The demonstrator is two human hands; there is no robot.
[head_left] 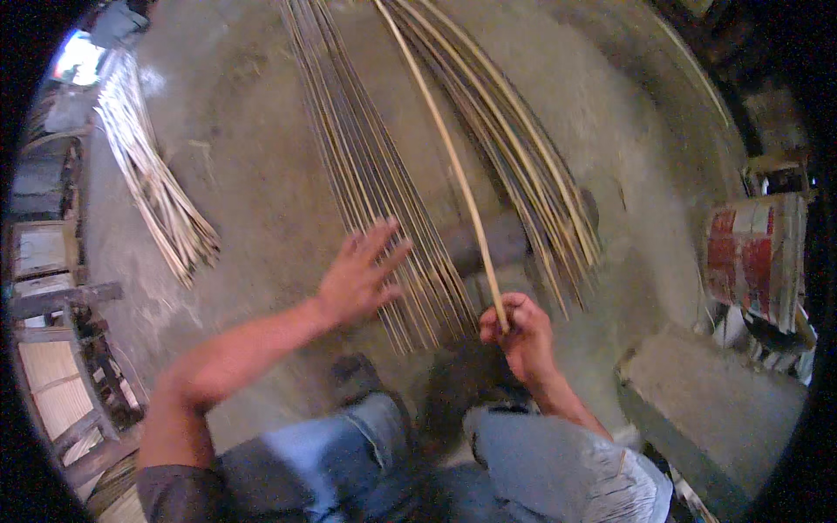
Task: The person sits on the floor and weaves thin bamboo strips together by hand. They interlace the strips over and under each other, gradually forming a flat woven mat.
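Observation:
My right hand [520, 338] is closed around the near end of a long, pale cane pole [462, 187], which stretches away from me between two groups of poles. Fingers spread, my left hand [362, 272] is over a row of thin, darker cane poles [370, 166] laid side by side; whether it touches them I cannot tell. To the right of the held pole lies another group of cane poles [514, 113], some pale and some brown. A dark log-like support [466, 244] runs crosswise beneath the poles near their close ends.
A bundle of pale canes [153, 166] lies on the concrete floor [253, 113] at the left. Wooden frames [65, 375] stand along the left edge. On the right are a concrete block [711, 392] and a red and white carton-like container [754, 253].

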